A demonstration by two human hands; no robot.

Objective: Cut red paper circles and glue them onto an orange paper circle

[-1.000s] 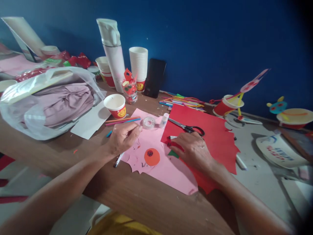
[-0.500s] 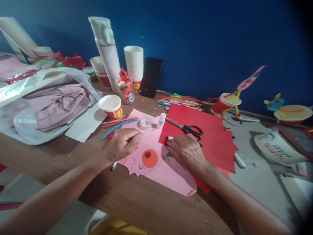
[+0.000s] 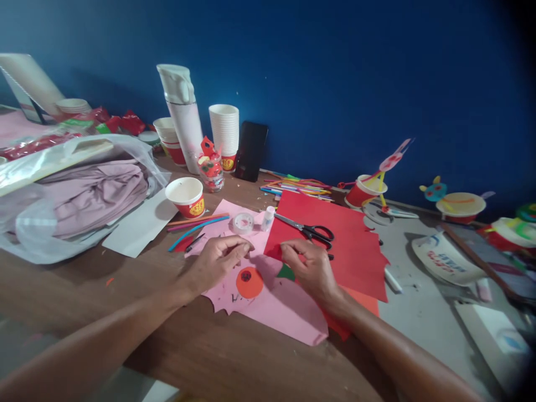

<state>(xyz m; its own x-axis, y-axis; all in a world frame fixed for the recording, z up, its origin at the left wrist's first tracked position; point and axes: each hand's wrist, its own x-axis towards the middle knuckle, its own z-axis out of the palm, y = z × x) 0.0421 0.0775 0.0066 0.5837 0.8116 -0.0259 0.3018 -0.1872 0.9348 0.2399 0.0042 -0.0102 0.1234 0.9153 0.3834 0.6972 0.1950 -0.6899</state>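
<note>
My left hand (image 3: 224, 259) is closed in a pinch above the pink paper (image 3: 288, 304); whatever its fingertips may hold is too small to make out. Facing it, my right hand (image 3: 312, 265) is curled with thumb and fingers together, and its grip is hidden. Between and below them lies an orange paper disc (image 3: 251, 283) with a dark patterned spot. A green paper piece (image 3: 286, 272) rests beside my right fingers. Black-handled scissors (image 3: 307, 228) lie on red paper (image 3: 355, 245) behind that hand. Near my left wrist is a dark pen (image 3: 195, 243).
A tape roll (image 3: 243, 223) and a small white bottle (image 3: 268, 218) stand behind my hands. A paper cup (image 3: 185, 198) and pipe cleaners (image 3: 196, 231) are at the left. Further back are stacked cups (image 3: 224, 131), a tumbler (image 3: 182, 123) and a phone (image 3: 251, 151).
My right hand has come away from the marker by the scissors and curled up, closer to my left hand. My left hand stays pinched. The view has shifted slightly.
</note>
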